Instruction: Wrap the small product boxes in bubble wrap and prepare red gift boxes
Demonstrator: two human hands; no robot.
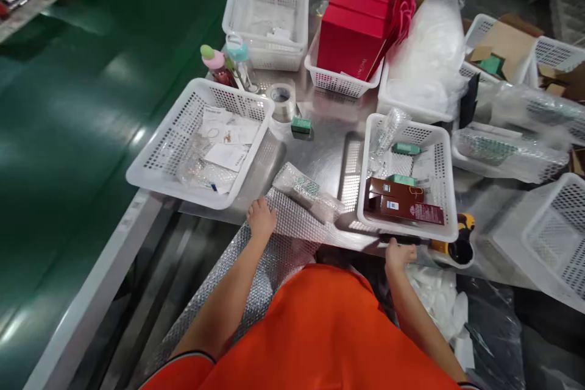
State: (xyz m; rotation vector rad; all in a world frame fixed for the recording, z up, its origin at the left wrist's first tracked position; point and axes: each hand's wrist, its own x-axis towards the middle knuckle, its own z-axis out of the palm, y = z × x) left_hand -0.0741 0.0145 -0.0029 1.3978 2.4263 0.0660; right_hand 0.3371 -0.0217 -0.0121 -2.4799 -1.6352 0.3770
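My left hand (262,218) rests at the left edge of a bubble wrap sheet (292,214) that hangs over the table's front edge; its fingers look bent, and whether they grip the sheet is unclear. A bubble-wrapped packet (305,187) lies on the sheet, to the right of that hand. My right hand (400,254) is closed at the table's front edge beside a black object (400,239), just below a white basket (452,195). Brown boxes (388,204) and small green boxes lie in that basket. Another small green box (301,126) sits behind the packet.
A white basket with papers (137,175) stands left, near a tape roll (282,101) and bottles (219,67). Behind are an upper basket (304,18), red boxes (351,24) and a white plastic bag (432,49). A yellow and black tool (460,244) is at right.
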